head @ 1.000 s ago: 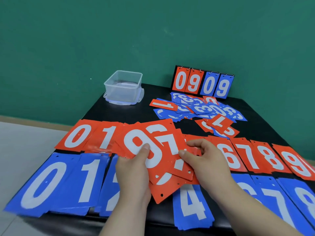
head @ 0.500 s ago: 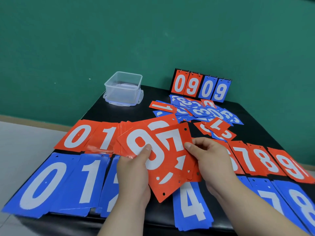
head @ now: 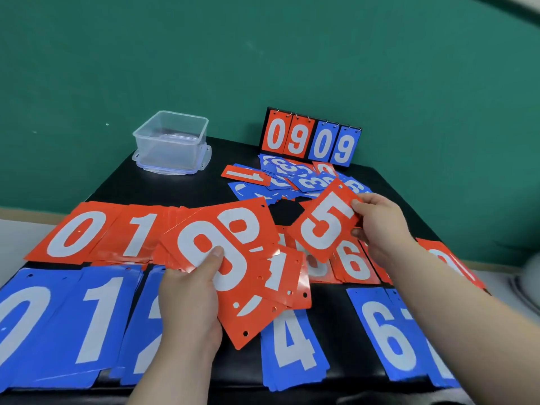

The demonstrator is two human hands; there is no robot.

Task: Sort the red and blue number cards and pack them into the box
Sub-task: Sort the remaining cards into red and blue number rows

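My left hand grips a fanned stack of red number cards, with a 9 on top and my thumb pressed on it. In my right hand a single red 5 card is pinched by its right edge and held above the red row. Red piles 0 and 1 lie at the left, a red 6 under the right hand. Blue piles 0, 1, 4 and 6 form the near row. The clear plastic box stands open at the back left.
A scoreboard stand showing 0 9 0 9 stands at the back of the black table. In front of it lies a loose heap of mixed blue and red cards. A green wall rises behind; the floor shows at the left.
My right hand has pulled the red 5 card off the stack in my left hand and carried it up and to the right. The left hand keeps the remaining stack.
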